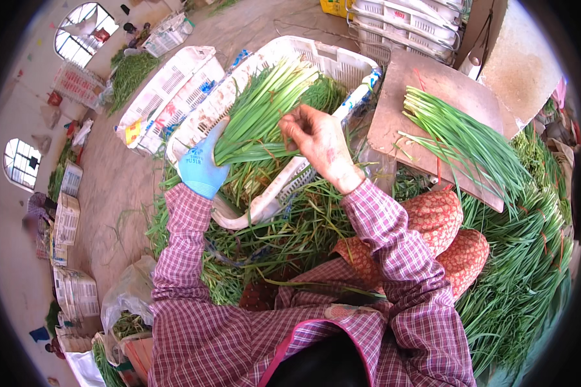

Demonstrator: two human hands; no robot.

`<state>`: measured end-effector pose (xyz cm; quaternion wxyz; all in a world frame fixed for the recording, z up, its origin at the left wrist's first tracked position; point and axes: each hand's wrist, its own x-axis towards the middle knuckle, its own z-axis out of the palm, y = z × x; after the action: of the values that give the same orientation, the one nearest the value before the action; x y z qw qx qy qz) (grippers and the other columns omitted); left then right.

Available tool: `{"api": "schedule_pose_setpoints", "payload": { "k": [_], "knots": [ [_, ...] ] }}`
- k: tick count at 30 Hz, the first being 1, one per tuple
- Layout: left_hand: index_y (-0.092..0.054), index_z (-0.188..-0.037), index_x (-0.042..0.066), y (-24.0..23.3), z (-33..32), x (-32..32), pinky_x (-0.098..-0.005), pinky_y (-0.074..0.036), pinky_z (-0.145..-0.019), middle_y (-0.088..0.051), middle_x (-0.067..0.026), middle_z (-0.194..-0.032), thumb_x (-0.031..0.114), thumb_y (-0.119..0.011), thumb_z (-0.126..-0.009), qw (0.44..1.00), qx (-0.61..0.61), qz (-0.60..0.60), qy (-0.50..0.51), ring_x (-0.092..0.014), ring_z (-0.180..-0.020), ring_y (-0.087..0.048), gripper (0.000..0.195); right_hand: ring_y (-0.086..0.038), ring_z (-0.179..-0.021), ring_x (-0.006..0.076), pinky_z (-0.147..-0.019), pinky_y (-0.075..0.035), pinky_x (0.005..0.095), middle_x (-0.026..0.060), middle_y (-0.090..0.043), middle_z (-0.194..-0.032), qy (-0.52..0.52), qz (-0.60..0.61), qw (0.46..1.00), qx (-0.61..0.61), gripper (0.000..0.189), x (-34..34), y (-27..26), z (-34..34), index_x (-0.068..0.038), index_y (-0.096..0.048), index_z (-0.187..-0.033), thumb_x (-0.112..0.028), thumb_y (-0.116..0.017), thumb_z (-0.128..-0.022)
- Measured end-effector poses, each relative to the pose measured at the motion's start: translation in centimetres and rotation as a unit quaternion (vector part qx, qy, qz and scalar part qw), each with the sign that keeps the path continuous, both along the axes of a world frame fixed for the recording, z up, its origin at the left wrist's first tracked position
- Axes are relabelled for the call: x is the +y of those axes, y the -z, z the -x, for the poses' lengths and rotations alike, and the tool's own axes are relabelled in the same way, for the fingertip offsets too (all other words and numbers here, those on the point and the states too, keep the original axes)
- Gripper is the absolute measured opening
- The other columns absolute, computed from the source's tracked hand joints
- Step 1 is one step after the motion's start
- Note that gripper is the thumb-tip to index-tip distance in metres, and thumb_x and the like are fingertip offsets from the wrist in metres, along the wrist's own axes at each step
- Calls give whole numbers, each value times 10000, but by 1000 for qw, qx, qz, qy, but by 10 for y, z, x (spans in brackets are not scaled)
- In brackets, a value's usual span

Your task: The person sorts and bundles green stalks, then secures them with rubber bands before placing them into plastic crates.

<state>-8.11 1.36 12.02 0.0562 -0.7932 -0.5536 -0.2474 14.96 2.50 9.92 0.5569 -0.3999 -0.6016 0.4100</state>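
My left hand, in a light blue glove, grips a bunch of green chives by its leafy part. The pale stem ends point up and away, over a white plastic basket. My right hand is bare, its fingers curled together at a few leaves that stick out sideways from the bunch. More chives lie inside the basket beneath the held bunch. To the right, a bunch of chives rests on a wooden board, a red tie beside it.
Loose leaves cover the ground before my knees. Tied chive bunches are heaped at the right. White crates stand beyond the basket, and stacked crates rise behind the board. At far left, a person is near more crates.
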Motion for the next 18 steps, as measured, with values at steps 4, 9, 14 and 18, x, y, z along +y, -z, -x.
{"api": "schedule_pose_setpoints", "payload": {
  "k": [4, 9, 14, 18],
  "knots": [
    [-466, -1320, 199, 5, 11, 4, -342, -515, -807, -635, -132, -1091, 74, -716, -669, 999, 45, -12, -27, -284, -964, -632, 709, -583, -539, 131, -512, -459, 283, 91, -615, -630, -125, 7, 991, -55, 128, -45, -21, -6, 5, -593, -846, -119, -623, -833],
    [-450, -1328, 226, 14, 19, 13, -356, -516, -786, -642, -140, -1058, 114, -707, -689, 998, 54, -20, -35, -290, -949, -633, 698, -576, -561, 126, -527, -454, 286, 87, -612, -654, -337, 27, 938, -76, 84, -103, -35, -26, -6, -601, -852, -88, -619, -838],
    [-462, -1317, 206, 8, 18, 15, -364, -515, -791, -639, -149, -1063, 112, -699, -688, 988, 78, 58, -118, -299, -949, -631, 679, -654, -799, 246, -705, -516, 360, 116, -662, -818, -389, -54, 911, -127, 195, -115, -2, -35, -37, -634, -974, -164, -647, -828],
    [-485, -1298, 150, 11, 26, 14, -349, -509, -822, -631, -157, -1091, 77, -699, -673, 998, -25, 36, -40, -286, -974, -631, 665, -655, -739, 263, -656, -519, 367, 154, -658, -802, -64, -97, 893, -436, 185, -92, 15, -41, -45, -651, -921, -194, -650, -811]
  ]
}}
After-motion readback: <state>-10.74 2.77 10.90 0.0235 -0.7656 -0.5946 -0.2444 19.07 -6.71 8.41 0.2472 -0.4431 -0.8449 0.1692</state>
